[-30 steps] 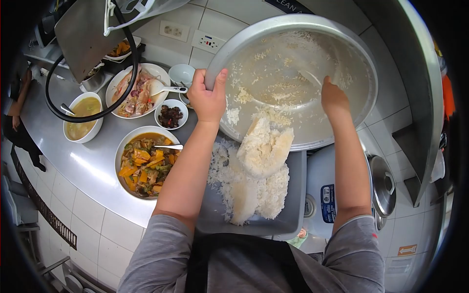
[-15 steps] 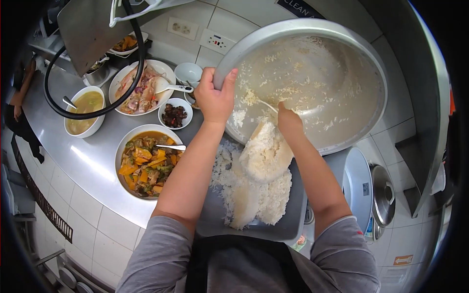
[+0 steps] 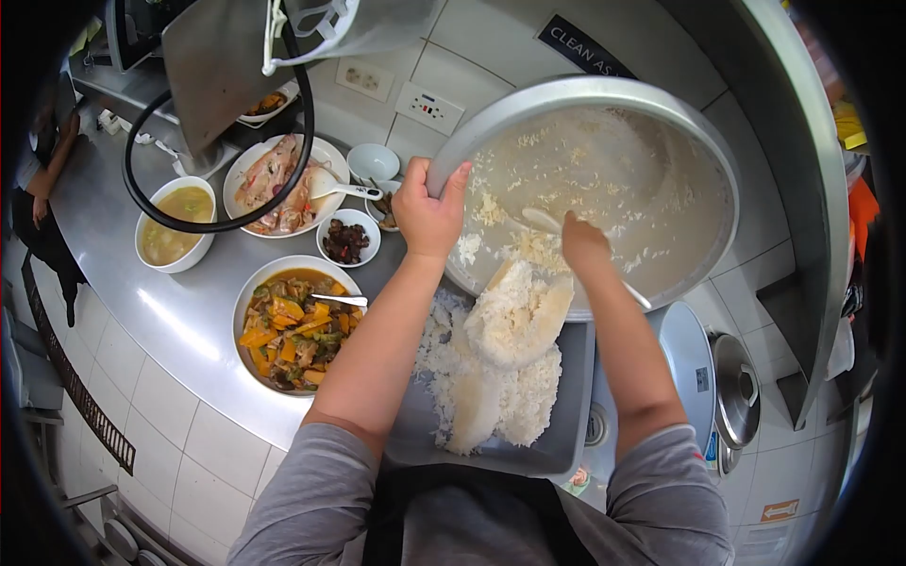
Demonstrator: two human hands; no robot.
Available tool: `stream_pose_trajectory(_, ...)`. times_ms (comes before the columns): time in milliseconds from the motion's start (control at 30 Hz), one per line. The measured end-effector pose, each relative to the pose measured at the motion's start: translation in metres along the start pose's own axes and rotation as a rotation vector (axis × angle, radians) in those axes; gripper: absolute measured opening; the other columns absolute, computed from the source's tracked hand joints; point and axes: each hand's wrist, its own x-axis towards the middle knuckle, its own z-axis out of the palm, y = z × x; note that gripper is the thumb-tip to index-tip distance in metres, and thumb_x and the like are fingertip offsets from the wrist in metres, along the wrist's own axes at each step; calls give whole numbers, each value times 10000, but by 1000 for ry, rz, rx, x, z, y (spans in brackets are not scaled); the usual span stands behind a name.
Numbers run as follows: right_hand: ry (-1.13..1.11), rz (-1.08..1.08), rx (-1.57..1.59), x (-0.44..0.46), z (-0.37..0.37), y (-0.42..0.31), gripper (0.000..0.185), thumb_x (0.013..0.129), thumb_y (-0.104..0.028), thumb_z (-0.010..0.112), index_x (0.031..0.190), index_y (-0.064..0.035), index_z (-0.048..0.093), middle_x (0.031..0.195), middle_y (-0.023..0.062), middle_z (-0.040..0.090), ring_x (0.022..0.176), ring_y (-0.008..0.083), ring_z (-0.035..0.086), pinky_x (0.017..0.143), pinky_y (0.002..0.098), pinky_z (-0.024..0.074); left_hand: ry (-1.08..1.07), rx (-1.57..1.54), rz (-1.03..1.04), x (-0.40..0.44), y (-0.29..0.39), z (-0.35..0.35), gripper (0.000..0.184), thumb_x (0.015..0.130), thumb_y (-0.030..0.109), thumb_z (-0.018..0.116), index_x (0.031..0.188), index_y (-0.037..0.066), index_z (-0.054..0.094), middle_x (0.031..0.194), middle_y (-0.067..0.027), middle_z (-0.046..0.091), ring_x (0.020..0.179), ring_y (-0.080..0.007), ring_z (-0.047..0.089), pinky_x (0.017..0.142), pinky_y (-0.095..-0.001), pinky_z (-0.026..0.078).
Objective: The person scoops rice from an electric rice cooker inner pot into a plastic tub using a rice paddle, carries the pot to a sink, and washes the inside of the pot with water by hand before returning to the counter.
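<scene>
Against a white-tiled wall (image 3: 477, 71), a stainless steel counter (image 3: 104, 212) stretched away to the left above a pale tiled floor (image 3: 142, 415). One dark sign (image 3: 583, 47), with "CLEAN AS" legible, and two outlet plates (image 3: 430, 106) were noted on the wall. At far left, one other person's forearm (image 3: 60, 160) was visible near the counter.

Count on the counter: two large white bowls, one of soup (image 3: 179, 222) and one of orange-and-green stew (image 3: 294, 330); three small bowls, one with dark pieces (image 3: 345, 243); one plate of pale sliced food (image 3: 267, 179); and one further dish behind. Two spoons were counted: one metal (image 3: 338, 300) in the stew, one white (image 3: 349, 189) on the plate.

One large metal basin (image 3: 604, 87) stood tilted, its mouth toward the wearer, with grains stuck inside. Beneath its lower rim, one grey tub (image 3: 578, 406) held clumped white rice (image 3: 514, 377), heaped up to that rim.

The left hand (image 3: 429, 208) gripped the basin's left rim, thumb on the inner side, fingers bent around the outside. The right hand (image 3: 585, 243) was closed around one white scoop (image 3: 542, 220) within the basin's mouth; its fingertips were partly hidden.
</scene>
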Motion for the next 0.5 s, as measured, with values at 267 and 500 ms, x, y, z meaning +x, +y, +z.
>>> stream_pose_trajectory(267, 321, -4, 105, -6, -134, 27, 300, 930, -99, 376, 1175, 4, 513, 1033, 241, 632, 961, 382, 623, 810, 471, 502, -8, 0, -65, 1, -3, 1, 350, 790, 308, 745, 744, 56, 507, 583, -69, 551, 494, -185, 500, 500, -303, 418)
stream_pose_trajectory(500, -17, 63, 11, -2, -22, 26, 353, 938, -118, 317, 1237, -3, 466, 1095, 264, 607, 970, 400, 620, 812, 463, 508, 9, 37, -61, -1, -4, 1, 346, 792, 309, 743, 744, 56, 511, 576, -79, 551, 493, -199, 505, 511, -311, 425)
